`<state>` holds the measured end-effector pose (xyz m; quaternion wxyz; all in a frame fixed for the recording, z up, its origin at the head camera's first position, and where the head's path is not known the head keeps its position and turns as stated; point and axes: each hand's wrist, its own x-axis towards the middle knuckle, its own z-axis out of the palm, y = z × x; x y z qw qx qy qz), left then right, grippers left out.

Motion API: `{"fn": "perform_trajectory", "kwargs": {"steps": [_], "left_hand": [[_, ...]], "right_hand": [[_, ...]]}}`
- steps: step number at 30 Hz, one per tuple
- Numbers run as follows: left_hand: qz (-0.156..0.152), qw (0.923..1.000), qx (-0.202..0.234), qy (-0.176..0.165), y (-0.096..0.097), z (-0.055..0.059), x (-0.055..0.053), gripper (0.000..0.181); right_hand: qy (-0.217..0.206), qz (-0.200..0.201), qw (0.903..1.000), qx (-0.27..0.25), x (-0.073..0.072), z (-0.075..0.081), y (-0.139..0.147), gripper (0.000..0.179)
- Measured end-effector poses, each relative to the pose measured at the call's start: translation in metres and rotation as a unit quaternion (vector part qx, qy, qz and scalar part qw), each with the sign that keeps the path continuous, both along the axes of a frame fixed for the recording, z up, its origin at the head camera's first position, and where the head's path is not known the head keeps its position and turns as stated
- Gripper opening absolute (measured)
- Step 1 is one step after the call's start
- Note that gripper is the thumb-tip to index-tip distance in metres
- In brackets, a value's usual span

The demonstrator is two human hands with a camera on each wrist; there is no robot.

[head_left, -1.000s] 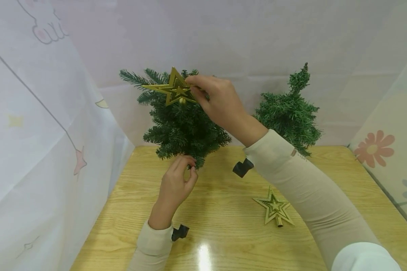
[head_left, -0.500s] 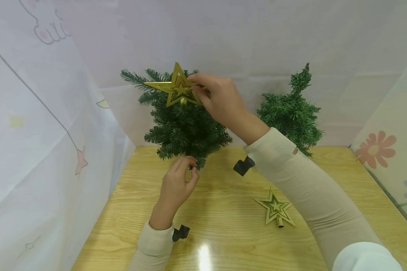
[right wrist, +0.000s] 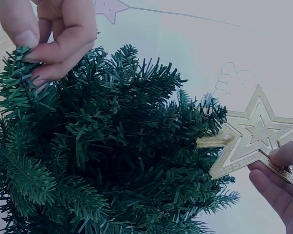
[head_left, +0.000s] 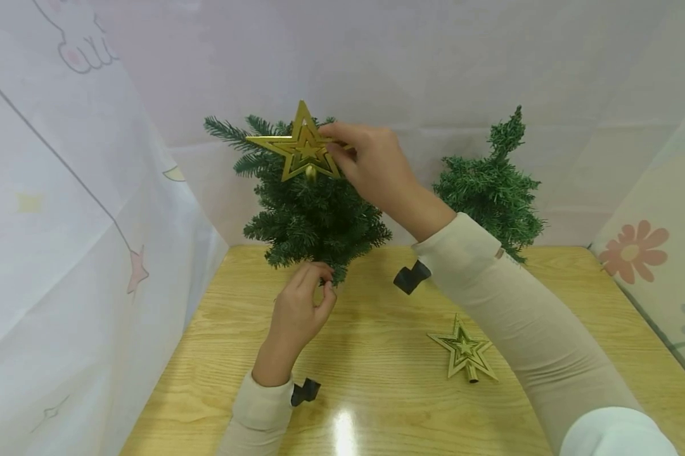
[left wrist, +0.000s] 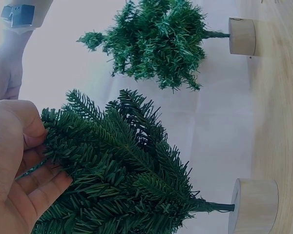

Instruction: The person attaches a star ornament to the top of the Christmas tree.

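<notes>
A small green artificial Christmas tree stands toward the back left of the table. Close over its top, my right hand pinches a gold star tree topper by one of its points. In the right wrist view the topper's tube lies right at the upper branches, its end partly hidden among the needles. My left hand holds the tip of a low front branch between thumb and fingers. The left wrist view shows the tree's round wooden base.
A second small tree stands at the back right, on its own wooden base. Another gold star topper lies on the wooden table, near my right forearm. Printed cloth closes off the back and sides.
My right hand has shifted the star slightly up and to the right, turning its face more squarely to the head view. The left hand keeps its place on the branch.
</notes>
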<state>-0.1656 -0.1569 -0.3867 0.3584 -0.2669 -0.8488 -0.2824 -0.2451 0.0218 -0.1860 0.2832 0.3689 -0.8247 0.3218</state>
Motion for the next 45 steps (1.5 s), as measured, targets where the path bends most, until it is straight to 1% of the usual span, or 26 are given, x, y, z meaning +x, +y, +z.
{"fn": "perform_trajectory", "kwargs": {"steps": [4,9,15,21,26,28,30,34,36,38,45], "left_hand": [[0.003,1.0000,-0.007,-0.001,0.000,0.001,0.000,0.011],[-0.004,1.0000,-0.005,0.007,0.001,0.001,0.000,0.009],[-0.007,0.9998,-0.001,0.017,0.001,0.001,0.000,0.008],[-0.004,0.9999,-0.009,0.011,0.000,0.001,0.001,0.008],[-0.003,0.9999,-0.011,0.010,-0.001,0.002,0.002,0.009],[-0.003,0.9999,-0.012,0.012,-0.001,0.002,0.001,0.009],[-0.003,0.9998,-0.013,0.013,-0.001,0.003,0.001,0.009],[-0.003,0.9999,-0.016,0.005,-0.001,0.003,0.001,0.009],[-0.002,0.9999,-0.017,-0.001,-0.001,0.003,0.002,0.010],[-0.002,0.9998,-0.017,-0.007,-0.001,0.003,0.002,0.011],[-0.001,0.9998,-0.015,-0.014,-0.001,0.004,0.003,0.011]], "right_hand": [[-0.023,-0.010,0.9997,0.002,0.001,0.002,0.000,0.029],[-0.022,-0.011,0.9997,-0.003,0.002,0.003,0.000,0.028],[-0.033,0.004,0.9990,-0.029,0.001,0.001,0.001,0.025],[-0.029,0.028,0.9975,-0.058,-0.002,-0.001,0.000,0.025],[-0.031,0.038,0.9944,-0.094,-0.002,-0.002,0.000,0.026],[-0.043,0.042,0.9919,-0.112,-0.003,-0.003,0.001,0.027],[-0.067,0.050,0.9872,-0.136,-0.002,-0.004,0.001,0.028],[-0.126,0.071,0.9723,-0.183,-0.002,-0.006,0.002,0.032],[-0.148,0.080,0.9651,-0.200,-0.002,-0.007,0.002,0.032],[-0.163,0.084,0.9602,-0.210,-0.003,-0.007,0.002,0.030],[-0.175,0.092,0.9545,-0.224,-0.005,-0.008,0.001,0.022]]}}
